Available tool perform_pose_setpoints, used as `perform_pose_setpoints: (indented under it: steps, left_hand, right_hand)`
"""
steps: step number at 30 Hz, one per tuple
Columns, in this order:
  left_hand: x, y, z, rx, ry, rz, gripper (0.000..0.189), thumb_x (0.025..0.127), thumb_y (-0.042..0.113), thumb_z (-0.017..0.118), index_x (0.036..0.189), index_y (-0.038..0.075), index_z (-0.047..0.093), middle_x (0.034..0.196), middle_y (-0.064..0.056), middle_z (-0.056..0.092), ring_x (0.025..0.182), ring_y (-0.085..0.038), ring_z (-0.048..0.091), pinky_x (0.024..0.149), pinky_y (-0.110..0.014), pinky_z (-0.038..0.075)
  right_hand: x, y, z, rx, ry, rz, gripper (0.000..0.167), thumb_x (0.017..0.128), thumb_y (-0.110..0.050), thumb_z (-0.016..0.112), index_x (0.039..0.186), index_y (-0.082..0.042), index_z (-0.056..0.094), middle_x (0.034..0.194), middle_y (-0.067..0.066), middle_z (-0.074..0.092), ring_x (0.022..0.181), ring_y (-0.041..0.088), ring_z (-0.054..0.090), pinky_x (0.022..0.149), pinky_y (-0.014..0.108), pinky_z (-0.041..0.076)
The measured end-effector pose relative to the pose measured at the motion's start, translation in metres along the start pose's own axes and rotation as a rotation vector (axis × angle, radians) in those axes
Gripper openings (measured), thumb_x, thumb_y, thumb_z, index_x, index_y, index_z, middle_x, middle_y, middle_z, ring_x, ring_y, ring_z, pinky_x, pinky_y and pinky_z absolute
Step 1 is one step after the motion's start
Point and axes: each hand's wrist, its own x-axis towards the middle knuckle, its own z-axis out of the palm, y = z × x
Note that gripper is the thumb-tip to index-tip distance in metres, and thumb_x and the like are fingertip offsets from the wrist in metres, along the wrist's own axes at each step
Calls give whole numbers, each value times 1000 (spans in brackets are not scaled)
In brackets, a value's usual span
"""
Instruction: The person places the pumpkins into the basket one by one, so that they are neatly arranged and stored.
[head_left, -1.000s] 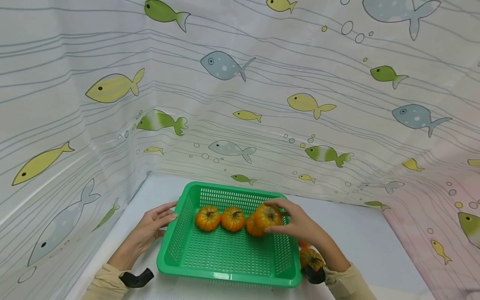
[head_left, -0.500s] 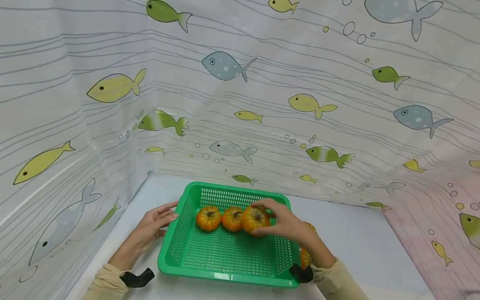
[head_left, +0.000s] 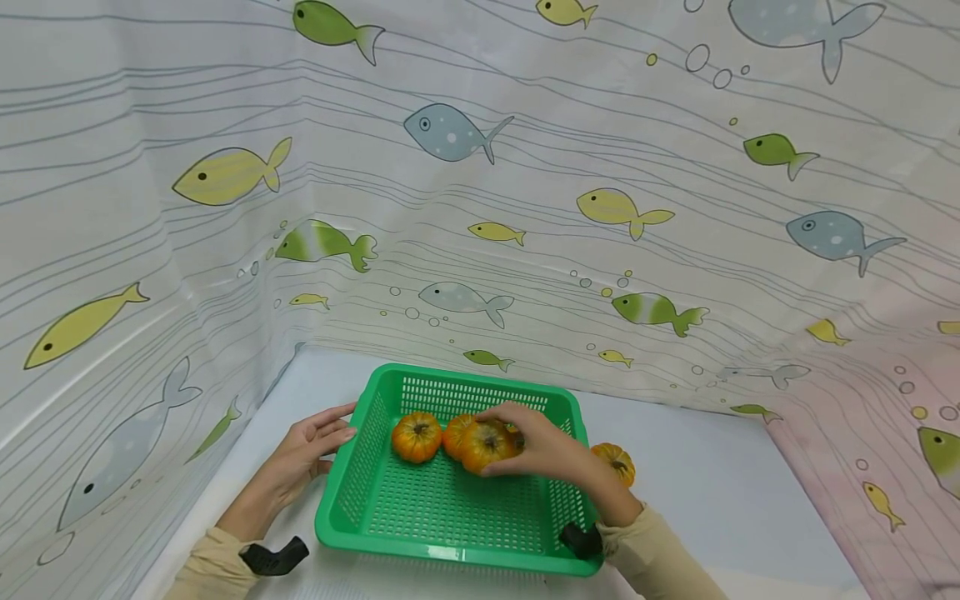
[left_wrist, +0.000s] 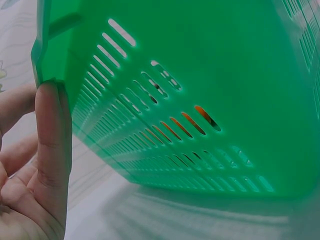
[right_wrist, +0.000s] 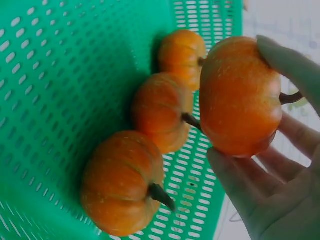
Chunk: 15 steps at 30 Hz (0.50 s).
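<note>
My right grip (head_left: 536, 446) clutches a pumpkin (head_left: 486, 448), left grip (head_left: 303, 450) just touching the basket (head_left: 450, 552); letting go early could knock the ten-o'clock neighbour (head_left: 454, 432) rolling.

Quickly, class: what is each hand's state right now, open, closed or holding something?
Left hand: open, touching the rim of the green basket.
Right hand: holding an orange pumpkin.

fish-patterned white sheeting (head_left: 540, 179) stands behind and beside a pale, flat surface (head_left: 712, 475).
</note>
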Motion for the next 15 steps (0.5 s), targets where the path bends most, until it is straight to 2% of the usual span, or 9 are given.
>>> perform_pose_setpoints:
  steps: [5, 15]
  left_hand:
    - [0, 0, 0, -8, -4, 1, 55, 107, 11, 56, 157, 3, 36, 105, 8, 72, 84, -5, 72, 64, -24, 63]
    - [0, -1, -1, -16, 1, 2, 53, 106, 10, 57, 156, 5, 39, 105, 8, 72, 85, -5, 72, 63, -24, 63]
  right_hand:
    - [6, -1, 9, -8, -37, -23, 68, 83, -40, 88, 141, -17, 61, 141, -1, 62, 127, 18, 58, 106, 44, 54]
    - [23, -8, 28, -123, -122, -66, 67, 82, -43, 88, 139, -20, 62, 140, -4, 64, 123, 11, 60, 102, 29, 55]
